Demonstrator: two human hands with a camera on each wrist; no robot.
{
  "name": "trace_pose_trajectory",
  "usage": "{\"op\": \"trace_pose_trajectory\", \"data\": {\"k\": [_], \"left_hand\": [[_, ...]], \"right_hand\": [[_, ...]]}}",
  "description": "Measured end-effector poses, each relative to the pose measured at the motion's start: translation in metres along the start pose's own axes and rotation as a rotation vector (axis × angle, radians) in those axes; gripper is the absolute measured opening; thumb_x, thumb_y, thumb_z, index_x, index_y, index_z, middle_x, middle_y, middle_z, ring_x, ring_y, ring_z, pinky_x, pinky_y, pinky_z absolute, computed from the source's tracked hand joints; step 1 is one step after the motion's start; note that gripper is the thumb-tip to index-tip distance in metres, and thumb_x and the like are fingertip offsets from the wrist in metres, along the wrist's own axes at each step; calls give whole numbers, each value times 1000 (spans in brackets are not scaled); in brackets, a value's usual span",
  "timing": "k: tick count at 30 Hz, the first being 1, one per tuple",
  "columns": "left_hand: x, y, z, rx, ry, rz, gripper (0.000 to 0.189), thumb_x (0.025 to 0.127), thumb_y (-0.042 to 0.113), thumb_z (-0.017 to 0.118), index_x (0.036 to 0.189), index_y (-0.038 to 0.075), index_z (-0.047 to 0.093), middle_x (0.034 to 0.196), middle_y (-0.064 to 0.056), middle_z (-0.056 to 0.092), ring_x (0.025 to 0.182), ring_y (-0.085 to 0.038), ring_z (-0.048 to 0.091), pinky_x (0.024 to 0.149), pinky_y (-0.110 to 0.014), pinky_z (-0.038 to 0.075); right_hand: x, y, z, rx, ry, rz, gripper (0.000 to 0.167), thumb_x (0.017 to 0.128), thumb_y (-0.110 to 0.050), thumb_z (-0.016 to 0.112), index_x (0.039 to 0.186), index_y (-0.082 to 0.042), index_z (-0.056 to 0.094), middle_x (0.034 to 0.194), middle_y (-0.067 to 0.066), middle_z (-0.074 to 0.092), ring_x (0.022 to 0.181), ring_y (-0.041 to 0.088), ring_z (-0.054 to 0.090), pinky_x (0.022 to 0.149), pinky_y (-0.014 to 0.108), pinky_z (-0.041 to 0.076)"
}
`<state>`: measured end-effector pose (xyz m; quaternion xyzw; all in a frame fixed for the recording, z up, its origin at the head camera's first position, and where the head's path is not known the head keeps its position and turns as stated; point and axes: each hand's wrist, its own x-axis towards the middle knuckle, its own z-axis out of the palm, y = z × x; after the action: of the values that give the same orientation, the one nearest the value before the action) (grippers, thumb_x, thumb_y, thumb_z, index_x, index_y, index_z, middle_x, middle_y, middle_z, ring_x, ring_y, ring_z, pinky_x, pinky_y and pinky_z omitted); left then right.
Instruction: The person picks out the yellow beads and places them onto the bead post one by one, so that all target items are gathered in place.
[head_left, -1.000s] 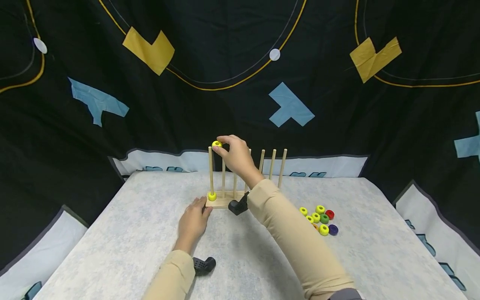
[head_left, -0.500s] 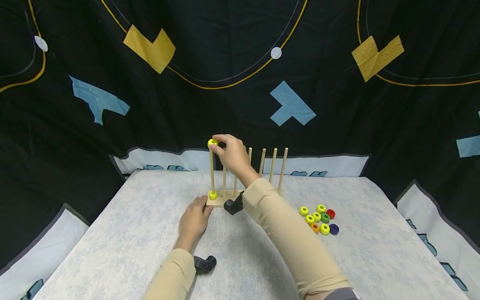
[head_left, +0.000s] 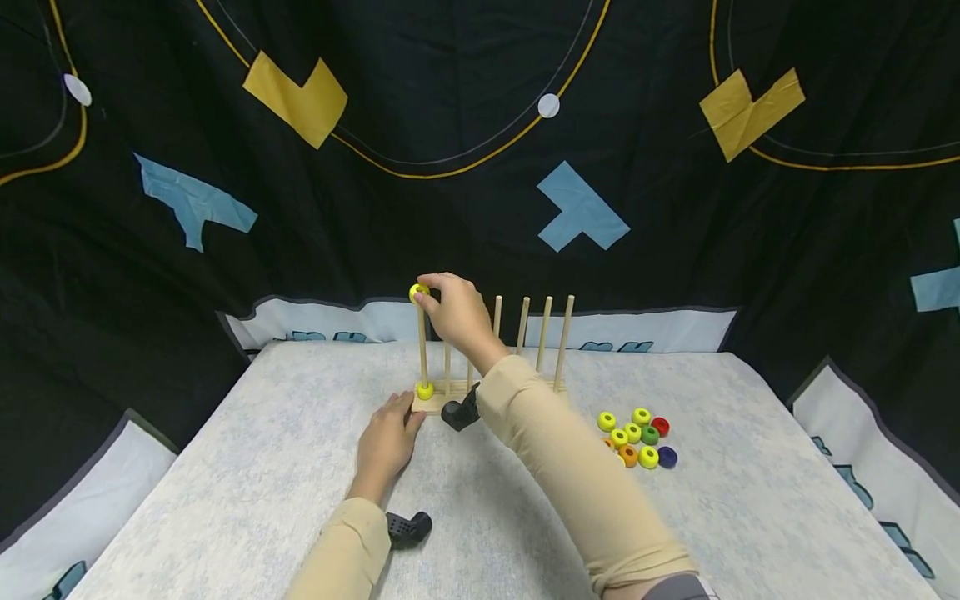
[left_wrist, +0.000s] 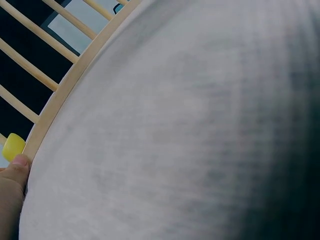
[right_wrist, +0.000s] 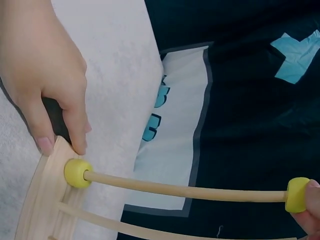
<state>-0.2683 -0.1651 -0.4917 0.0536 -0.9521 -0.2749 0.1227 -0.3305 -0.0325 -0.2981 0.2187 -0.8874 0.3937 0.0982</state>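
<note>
A wooden peg rack stands on the table, its upright dowels in a row. My left hand holds the left end of its base, thumb on the near side and fingers on the far side in the right wrist view. At the foot of the leftmost dowel sits a yellow bead. My right hand pinches a second yellow bead between thumb and fingers, at the top of that same dowel. The dowel's tip is hidden by the bead. My right arm covers part of the rack.
Right of the rack lies a loose group of beads: several yellow, a red one, a green one, a purple one and orange ones. A black curtain hangs behind the table.
My right hand has moved left with the yellow bead, from beside the leftmost dowel to its top, and the bead now sits slightly lower there. The left hand stays on the base.
</note>
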Motion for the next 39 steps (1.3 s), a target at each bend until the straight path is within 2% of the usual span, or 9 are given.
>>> {"op": "trace_pose_trajectory", "data": {"k": [4, 8, 12, 15, 21, 26, 29, 39], "left_hand": [[-1, 0, 1, -6, 0, 3, 52, 101, 36, 58, 146, 11, 50, 150, -18, 49, 139, -40, 45, 110, -62, 41], [-1, 0, 1, -6, 3, 5, 52, 101, 35, 58, 146, 11, 50, 150, -18, 48, 139, -40, 46, 109, -62, 41], [0, -1, 1, -1, 2, 10, 52, 101, 36, 58, 146, 11, 50, 151, -18, 48, 139, -41, 46, 109, -63, 41], [0, -1, 0, 8, -4, 9, 53, 101, 37, 58, 146, 11, 50, 151, -18, 48, 140, -40, 45, 110, -62, 40], [1, 0, 1, 16, -10, 6, 53, 101, 38, 57, 146, 11, 50, 151, -18, 47, 140, -39, 44, 111, -60, 40], [1, 0, 1, 18, -7, 5, 53, 101, 37, 56, 146, 11, 50, 151, -18, 47, 140, -38, 45, 111, -60, 40], [0, 1, -1, 14, -10, -4, 53, 101, 37, 56, 146, 11, 49, 151, -18, 48, 140, -38, 45, 111, -60, 40], [1, -1, 2, 18, -11, -12, 53, 102, 37, 55, 147, 12, 48, 151, -15, 49, 142, -38, 43, 113, -59, 38]], "right_hand": [[-1, 2, 3, -11, -4, 16, 40, 101, -29, 60, 140, -20, 58, 148, 0, 54, 120, 20, 65, 102, 34, 54], [-2, 3, 3, -9, 6, 16, 42, 101, -30, 59, 141, -20, 56, 148, 0, 54, 125, 19, 62, 106, 34, 51], [-3, 6, 2, 21, 33, 9, 41, 101, -30, 60, 140, -18, 58, 144, -1, 58, 137, 18, 52, 111, 35, 47], [-4, 7, 1, 43, 50, 0, 40, 100, -30, 61, 138, -18, 59, 141, -1, 60, 135, 17, 53, 110, 35, 48], [-7, 7, -2, 83, 88, -28, 39, 98, -29, 64, 135, -17, 62, 137, 0, 63, 120, 19, 64, 100, 33, 54], [-12, 6, -6, 126, 110, -36, 38, 98, -30, 65, 133, -17, 63, 136, -1, 64, 128, 17, 59, 106, 34, 51], [-15, 5, -8, 142, 122, -51, 38, 97, -31, 66, 132, -17, 64, 133, -2, 66, 128, 16, 58, 105, 33, 51], [-33, 9, -21, 162, 75, -110, 34, 96, -30, 67, 128, -17, 66, 128, -1, 68, 129, 15, 58, 110, 37, 48]]}}
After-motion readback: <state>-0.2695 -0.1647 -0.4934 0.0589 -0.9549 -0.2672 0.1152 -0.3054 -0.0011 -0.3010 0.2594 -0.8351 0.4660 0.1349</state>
